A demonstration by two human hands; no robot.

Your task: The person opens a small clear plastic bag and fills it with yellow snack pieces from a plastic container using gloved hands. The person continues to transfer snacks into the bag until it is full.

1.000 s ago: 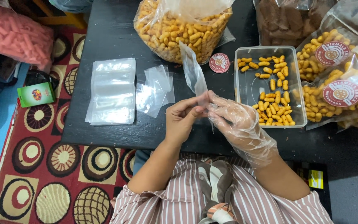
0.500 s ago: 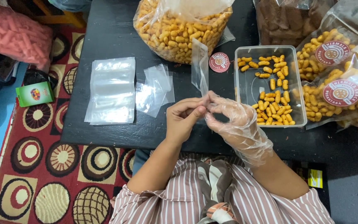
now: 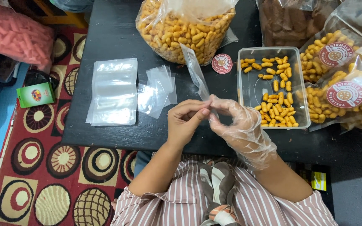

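Both hands, bare left hand (image 3: 186,121) and gloved right hand (image 3: 236,123), pinch a small clear plastic pouch (image 3: 196,73), still empty; yellow snack sticks (image 3: 276,109) wait in the clear tray at two o'clock.

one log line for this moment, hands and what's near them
left hand: pinching small clear bag | right hand: gloved, pinching same bag | bag: upright, empty | near: snack tray, bag stack | surface: black table
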